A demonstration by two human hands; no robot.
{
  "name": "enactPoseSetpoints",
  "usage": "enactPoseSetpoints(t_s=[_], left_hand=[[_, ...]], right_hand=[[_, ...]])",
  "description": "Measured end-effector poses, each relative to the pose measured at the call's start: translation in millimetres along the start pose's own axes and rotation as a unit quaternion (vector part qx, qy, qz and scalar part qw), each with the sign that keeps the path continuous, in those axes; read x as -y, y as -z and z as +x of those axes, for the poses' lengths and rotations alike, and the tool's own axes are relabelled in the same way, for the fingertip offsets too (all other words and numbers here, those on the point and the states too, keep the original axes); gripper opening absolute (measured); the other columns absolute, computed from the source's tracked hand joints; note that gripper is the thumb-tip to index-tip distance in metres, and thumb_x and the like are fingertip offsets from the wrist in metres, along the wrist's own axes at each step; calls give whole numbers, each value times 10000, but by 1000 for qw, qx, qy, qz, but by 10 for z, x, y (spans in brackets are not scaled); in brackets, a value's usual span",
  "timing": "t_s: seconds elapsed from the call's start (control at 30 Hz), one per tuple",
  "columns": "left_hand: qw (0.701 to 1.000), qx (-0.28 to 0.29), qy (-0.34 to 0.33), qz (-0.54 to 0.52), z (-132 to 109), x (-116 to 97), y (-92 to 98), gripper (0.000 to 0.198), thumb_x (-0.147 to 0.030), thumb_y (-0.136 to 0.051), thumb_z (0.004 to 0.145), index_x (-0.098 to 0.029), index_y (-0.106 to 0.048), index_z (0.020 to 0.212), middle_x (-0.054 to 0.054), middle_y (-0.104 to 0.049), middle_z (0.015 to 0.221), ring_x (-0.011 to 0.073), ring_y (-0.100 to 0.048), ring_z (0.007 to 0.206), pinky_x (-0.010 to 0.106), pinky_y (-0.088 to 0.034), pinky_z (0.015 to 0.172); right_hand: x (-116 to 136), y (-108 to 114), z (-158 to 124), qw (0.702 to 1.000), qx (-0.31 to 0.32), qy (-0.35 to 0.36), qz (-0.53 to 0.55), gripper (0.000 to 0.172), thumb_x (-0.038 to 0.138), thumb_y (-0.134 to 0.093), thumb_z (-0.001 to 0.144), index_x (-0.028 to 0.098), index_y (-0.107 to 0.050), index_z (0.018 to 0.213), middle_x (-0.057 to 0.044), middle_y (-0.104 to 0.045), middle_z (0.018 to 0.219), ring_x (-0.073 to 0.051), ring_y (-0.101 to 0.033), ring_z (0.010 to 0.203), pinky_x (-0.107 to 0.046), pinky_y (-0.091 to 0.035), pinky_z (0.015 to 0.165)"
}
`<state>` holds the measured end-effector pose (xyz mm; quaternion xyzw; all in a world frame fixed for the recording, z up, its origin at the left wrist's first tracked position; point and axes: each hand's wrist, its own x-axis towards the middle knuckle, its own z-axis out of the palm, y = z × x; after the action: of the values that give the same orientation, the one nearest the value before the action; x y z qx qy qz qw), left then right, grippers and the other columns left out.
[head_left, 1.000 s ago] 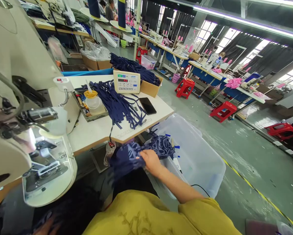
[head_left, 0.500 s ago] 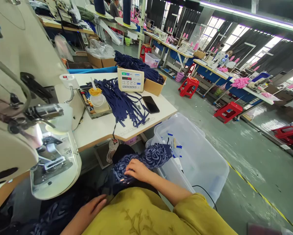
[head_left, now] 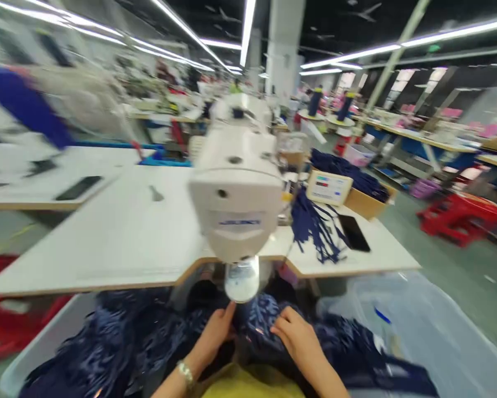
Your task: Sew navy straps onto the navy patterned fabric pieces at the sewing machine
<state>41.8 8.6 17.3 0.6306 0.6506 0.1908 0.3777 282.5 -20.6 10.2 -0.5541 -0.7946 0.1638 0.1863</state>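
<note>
Navy patterned fabric (head_left: 265, 314) lies over my lap, under the lit end of a white sewing machine (head_left: 235, 188). My left hand (head_left: 215, 331) is closed on the fabric's left side, its thumb close to the lit round machine bed (head_left: 242, 282) and its other fingers mostly hidden. On the right, my right hand (head_left: 296, 334) grips the same fabric with bent fingers. More navy fabric (head_left: 107, 337) is heaped to the left, and a length of it runs right over the clear plastic bin (head_left: 430, 315). Motion blurs the view somewhat.
The white table (head_left: 140, 237) surrounds the machine. On its right are navy straps (head_left: 314, 226), a control panel (head_left: 329, 187), a phone (head_left: 354, 232) and a cardboard box (head_left: 368, 200). Another phone (head_left: 79, 188) lies left. Red stools (head_left: 461, 216) stand on the floor.
The view has swung left to face the machine. My right hand has shifted from resting on the fabric to gripping it, and my left hand has come up to the fabric by the machine bed.
</note>
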Motion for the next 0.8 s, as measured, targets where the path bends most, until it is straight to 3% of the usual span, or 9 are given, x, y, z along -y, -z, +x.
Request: enactPoseSetpoints(t_s=[0.13,0.23,0.3,0.43,0.5,0.57,0.63,0.7,0.8], left_hand=[[998,45,33,-9,-55,-107,-7,364,-364,-573,896,-172,-540,1203,87,-576,1207,212,-597,1024,428,-523,852],[996,77,25,-44,-177,-204,11,362,-362,-573,896,-175,-540,1204,87,-573,1213,212,-595,1027,429,-523,854],[992,94,11,-79,-229,-292,84,330,-374,-556,905,-168,-562,1163,78,-599,1162,198,-609,983,412,-530,832],[974,136,-42,-176,-306,-548,346,476,-531,-417,930,-103,-620,974,65,-679,886,180,-653,792,337,-545,719],[960,155,-76,-221,-391,-685,493,574,-635,-427,876,-102,-630,933,68,-690,838,177,-657,732,293,-541,653],[952,155,-96,-245,-500,-797,634,611,-678,-431,846,-106,-644,843,62,-683,760,154,-637,639,249,-513,574],[954,132,-103,-248,-605,-882,763,606,-648,-413,870,-110,-636,702,50,-648,643,123,-592,557,210,-457,514],[963,90,-113,-229,-681,-956,872,554,-586,-441,888,-119,-632,659,39,-635,614,110,-570,554,191,-428,510],[966,57,-129,-215,-725,-1088,977,367,-494,-540,867,-153,-671,824,16,-669,705,120,-610,630,192,-467,578]], right_hand=[[-318,-237,15,995,81,22,-59,143,148,-651,788,283,-641,743,-22,-656,866,-201,-687,782,-260,-541,658],[-338,-220,-11,993,107,41,-26,153,165,-619,804,308,-674,818,-27,-675,899,-206,-699,827,-259,-563,707],[-221,-118,8,997,69,35,13,196,252,-592,849,315,-674,1016,-60,-677,1021,-227,-686,945,-285,-565,800],[211,174,153,991,-27,48,119,508,422,-475,922,255,-435,1400,-127,-529,1369,-275,-500,1278,-392,-445,1041],[447,341,229,978,-1,88,190,460,470,-380,950,271,-500,1347,-110,-588,1304,-263,-524,1253,-390,-458,1023],[647,515,283,958,54,116,257,421,510,-330,953,306,-638,1155,-86,-692,1076,-251,-639,1069,-359,-532,893],[789,674,315,943,95,106,300,367,513,-373,939,328,-663,1068,-64,-704,938,-236,-678,898,-330,-554,777],[870,788,331,936,111,91,323,321,500,-455,909,341,-626,1129,-55,-699,964,-237,-675,884,-327,-547,778],[905,858,339,931,94,72,345,349,500,-485,891,321,-593,1169,-65,-684,1007,-248,-657,921,-344,-529,826]])
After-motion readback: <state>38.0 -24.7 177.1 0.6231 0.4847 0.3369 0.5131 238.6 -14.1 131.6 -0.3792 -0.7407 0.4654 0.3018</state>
